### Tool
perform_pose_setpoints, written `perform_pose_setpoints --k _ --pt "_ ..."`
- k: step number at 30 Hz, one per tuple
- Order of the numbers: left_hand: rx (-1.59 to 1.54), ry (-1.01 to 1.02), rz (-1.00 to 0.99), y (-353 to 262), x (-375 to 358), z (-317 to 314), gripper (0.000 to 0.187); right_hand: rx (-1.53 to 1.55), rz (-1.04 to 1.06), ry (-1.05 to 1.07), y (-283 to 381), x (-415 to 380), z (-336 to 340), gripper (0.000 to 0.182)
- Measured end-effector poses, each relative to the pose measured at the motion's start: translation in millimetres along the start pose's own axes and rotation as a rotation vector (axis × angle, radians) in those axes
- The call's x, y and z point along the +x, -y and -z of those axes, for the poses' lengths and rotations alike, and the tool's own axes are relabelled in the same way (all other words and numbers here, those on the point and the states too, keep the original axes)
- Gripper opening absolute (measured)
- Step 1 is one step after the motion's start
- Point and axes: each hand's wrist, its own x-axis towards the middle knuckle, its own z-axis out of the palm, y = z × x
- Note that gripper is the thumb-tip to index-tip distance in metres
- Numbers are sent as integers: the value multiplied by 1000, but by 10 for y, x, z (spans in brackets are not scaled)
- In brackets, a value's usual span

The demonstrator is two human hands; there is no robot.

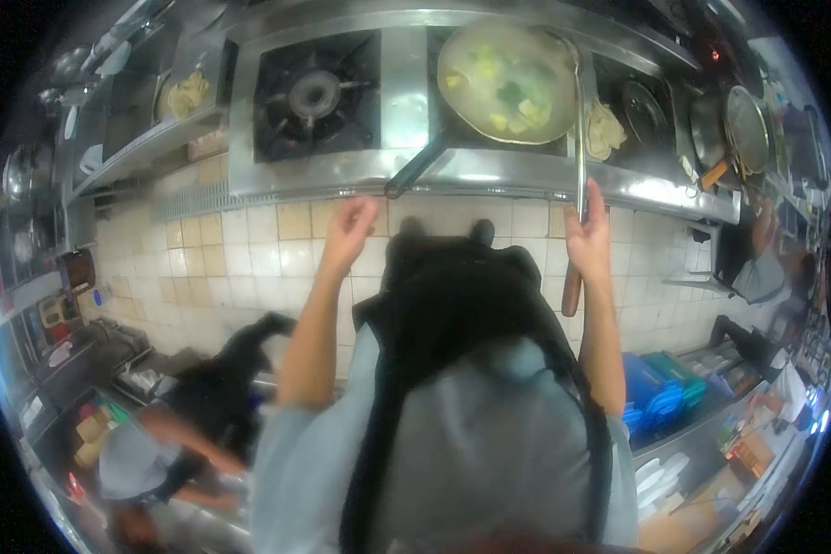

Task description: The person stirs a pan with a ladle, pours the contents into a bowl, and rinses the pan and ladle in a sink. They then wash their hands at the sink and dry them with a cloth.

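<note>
A pale grey-blue shirt (305,471) under a black apron (452,286) fills the foreground. The right hand (589,235) grips a long metal utensil (582,138) with a brown wooden handle (572,291). The left hand (349,224) curls loosely, nearer the dark handle (417,168) slanting toward it from a wide round metal pan (537,51) ahead. Blur obscures the yellow-green food (531,113) and the left fingers' contents, if any.
</note>
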Motion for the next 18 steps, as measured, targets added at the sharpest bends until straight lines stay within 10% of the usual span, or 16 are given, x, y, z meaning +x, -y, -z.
perform_pose_setpoints --k 18 --pt "129 -176 486 1248 -615 668 75 277 -294 235 -105 -539 218 55"
